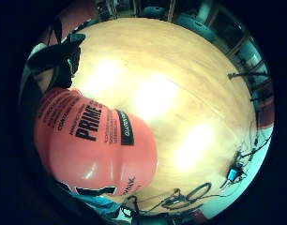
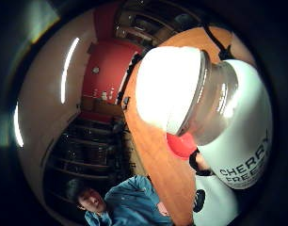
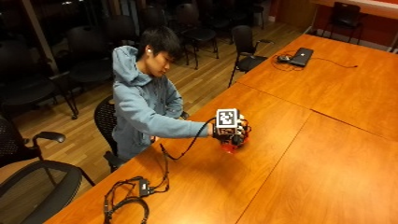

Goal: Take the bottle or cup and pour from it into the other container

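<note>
- Gloved right hand (image 3: pixel 229 132) is curled round the bottle (image 3: pixel 231 142), out at the end of the person's reach over the near-left part of the table (image 3: pixel 323 158).
- Bottle (image 1: pixel 94 140) is red and lies right against the palm. In the little-finger view its labelled body fills the space beside the fingers, with bare wood beyond it.
- In the thumb-side view, the white cap (image 2: pixel 170 87) and clear neck stand out past the thumb side of the hand. The long axis therefore runs across the palm, cap end away from the little finger.
- From outside, only the bottle's red lower part shows under the hand, at or just above the wood; whether it touches I cannot tell.
- A red shape (image 2: pixel 182 145) shows just past the neck in the thumb-side view, low by the table; it may be the other container, though that is a guess.
- If so, the pour turns on tipping the cap end toward it, and the cap looks to be on yet.
</note>
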A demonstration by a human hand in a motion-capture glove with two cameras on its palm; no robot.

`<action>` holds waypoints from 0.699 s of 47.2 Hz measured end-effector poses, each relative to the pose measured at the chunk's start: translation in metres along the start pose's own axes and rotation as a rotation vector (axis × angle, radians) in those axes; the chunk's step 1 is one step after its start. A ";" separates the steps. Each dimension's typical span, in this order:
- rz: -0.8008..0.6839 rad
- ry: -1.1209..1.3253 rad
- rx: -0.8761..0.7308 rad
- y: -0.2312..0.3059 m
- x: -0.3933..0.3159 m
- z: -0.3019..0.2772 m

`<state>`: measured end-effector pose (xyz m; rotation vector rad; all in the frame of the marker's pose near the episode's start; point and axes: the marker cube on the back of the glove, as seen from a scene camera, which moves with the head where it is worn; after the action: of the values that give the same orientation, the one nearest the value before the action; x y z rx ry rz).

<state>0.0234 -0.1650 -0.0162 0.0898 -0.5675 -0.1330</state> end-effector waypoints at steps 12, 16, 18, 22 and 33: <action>-0.045 0.436 -0.136 -0.025 -0.036 0.000; -0.057 0.616 -0.170 -0.030 -0.046 0.009; -0.070 0.694 -0.192 -0.031 -0.052 0.013; -0.096 0.844 -0.231 -0.033 -0.063 0.025; -0.122 1.134 -0.255 -0.034 -0.091 0.050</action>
<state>-0.0836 -0.1871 -0.0264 -0.0555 0.5885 -0.2434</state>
